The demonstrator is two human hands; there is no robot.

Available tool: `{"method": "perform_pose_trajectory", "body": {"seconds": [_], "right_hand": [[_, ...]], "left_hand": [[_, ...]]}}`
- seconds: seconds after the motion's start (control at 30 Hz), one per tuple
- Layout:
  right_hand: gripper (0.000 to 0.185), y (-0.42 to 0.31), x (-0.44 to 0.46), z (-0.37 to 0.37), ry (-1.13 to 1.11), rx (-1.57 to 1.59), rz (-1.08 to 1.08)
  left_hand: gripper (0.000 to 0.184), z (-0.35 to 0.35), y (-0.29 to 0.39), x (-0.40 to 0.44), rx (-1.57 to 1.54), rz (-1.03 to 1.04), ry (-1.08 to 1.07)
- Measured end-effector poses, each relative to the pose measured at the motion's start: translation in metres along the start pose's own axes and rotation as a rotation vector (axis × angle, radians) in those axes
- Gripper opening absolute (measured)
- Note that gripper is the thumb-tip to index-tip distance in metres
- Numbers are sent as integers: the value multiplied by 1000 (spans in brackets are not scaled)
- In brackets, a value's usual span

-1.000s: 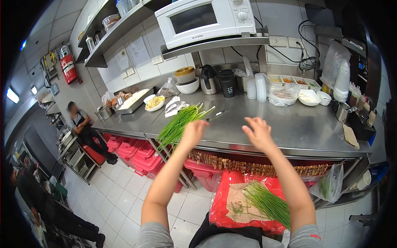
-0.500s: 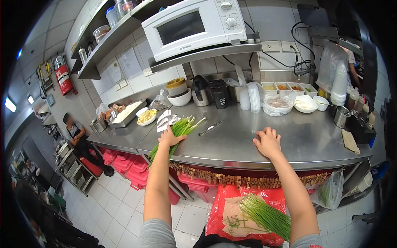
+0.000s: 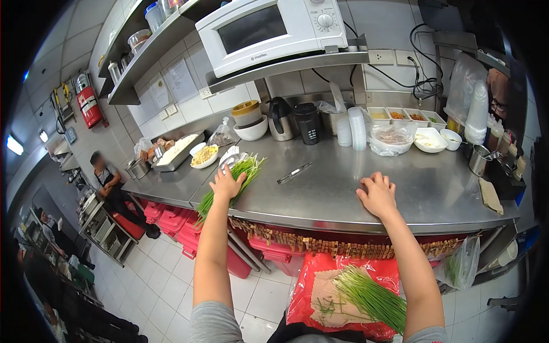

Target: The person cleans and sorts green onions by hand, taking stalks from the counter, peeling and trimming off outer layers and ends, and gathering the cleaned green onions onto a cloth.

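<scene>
My left hand (image 3: 226,184) lies with fingers apart on a bunch of long green stalks (image 3: 247,171) at the left part of the steel counter (image 3: 320,197). My right hand (image 3: 378,195) rests on the counter toward the right, fingers spread and slightly bent, with nothing in it. Between the hands, farther back, lies a pen (image 3: 294,172). Below the counter edge, a second bunch of green stalks (image 3: 372,297) rests on brown paper (image 3: 326,288) over red plastic (image 3: 300,297) near my body.
A microwave (image 3: 269,31) sits on a shelf above. Along the back stand bowls (image 3: 251,129), a kettle (image 3: 281,119), a black cup (image 3: 307,123) and food trays (image 3: 397,116). Clothespins (image 3: 320,244) line the front edge. Several people stand at the left, one with folded arms (image 3: 108,180).
My left hand has moved left onto the stalks, and the bunch has shifted left and toward the counter's front edge. My right hand has come down onto the counter.
</scene>
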State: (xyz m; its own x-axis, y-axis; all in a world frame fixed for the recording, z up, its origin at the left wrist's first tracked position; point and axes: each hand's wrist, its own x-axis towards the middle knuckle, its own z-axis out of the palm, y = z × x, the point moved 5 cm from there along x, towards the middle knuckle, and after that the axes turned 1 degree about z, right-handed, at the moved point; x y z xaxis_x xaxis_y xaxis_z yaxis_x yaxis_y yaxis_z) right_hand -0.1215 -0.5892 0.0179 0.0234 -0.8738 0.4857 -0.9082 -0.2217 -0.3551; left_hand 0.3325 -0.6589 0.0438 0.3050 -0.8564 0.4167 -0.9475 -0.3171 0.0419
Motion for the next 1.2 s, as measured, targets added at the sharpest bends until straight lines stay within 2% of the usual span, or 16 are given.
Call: {"method": "perform_pose_trajectory", "body": {"seconds": [0.1,0.2,0.33,0.5,0.6,0.63,0.73,0.83,0.93,1.2], "right_hand": [[32,0,0,0,16,7,-12],[32,0,0,-1,20,1,-13],[32,0,0,0,16,7,-11],[31,-1,1,-2,30,4,-10],[31,-4,-2,-3,22,9,-10],[31,-4,-2,-3,21,15,-11],[30,-1,1,-1,36,19,-14],[29,-1,-2,-2,44,24,-10],[27,-1,-1,-2,41,31,-10],[26,1,-3,-2,53,33,-12]], "left_hand": [[80,20,1,-2,-28,-26,-268],[79,14,5,1,-101,-90,-249],[82,18,31,-20,67,-38,-303],[83,10,56,-37,-18,-53,-270],[80,20,55,-32,-65,-101,-179],[77,21,59,-33,-53,-107,-74],[75,5,84,-48,-22,146,321],[73,4,115,-71,-181,407,41],[74,11,118,-78,-294,405,-126],[72,0,113,-109,-315,287,-31]]}}
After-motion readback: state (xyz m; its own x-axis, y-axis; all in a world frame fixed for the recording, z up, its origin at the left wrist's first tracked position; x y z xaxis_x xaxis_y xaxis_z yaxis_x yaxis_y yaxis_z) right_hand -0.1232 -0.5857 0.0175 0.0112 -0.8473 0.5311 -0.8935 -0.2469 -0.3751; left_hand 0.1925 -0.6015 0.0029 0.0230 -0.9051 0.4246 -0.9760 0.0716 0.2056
